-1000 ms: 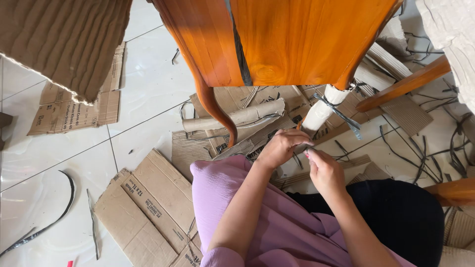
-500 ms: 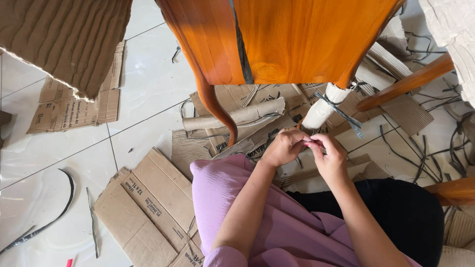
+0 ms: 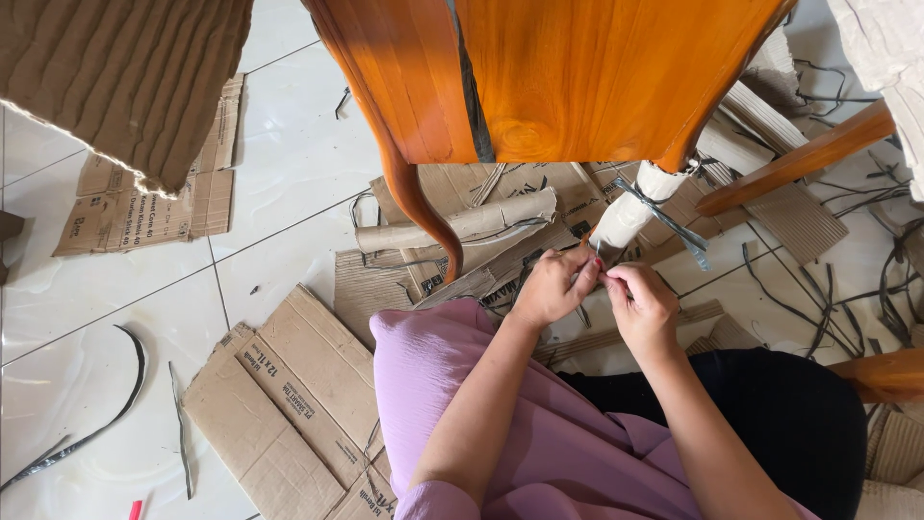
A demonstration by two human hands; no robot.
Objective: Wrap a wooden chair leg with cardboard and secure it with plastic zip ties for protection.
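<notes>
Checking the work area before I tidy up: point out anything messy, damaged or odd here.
Torn cardboard sheets and dark strap offcuts lie scattered over the white tiled floor. One leg of the orange wooden furniture is wrapped in pale material and tied with dark strap. Both hands meet just below it.

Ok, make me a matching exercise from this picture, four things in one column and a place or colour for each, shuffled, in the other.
Things:
1. wooden chair
2. rolled cardboard tube
3. flattened cardboard box
4. wrapped chair leg

Places or colours:
A. white covering, tied with a dark strap
B. glossy orange, top of the view
C. flat on the tiles, beside the left arm
D. lying on the floor behind the curved leg

Pairs: 1-B, 2-D, 3-C, 4-A
</notes>
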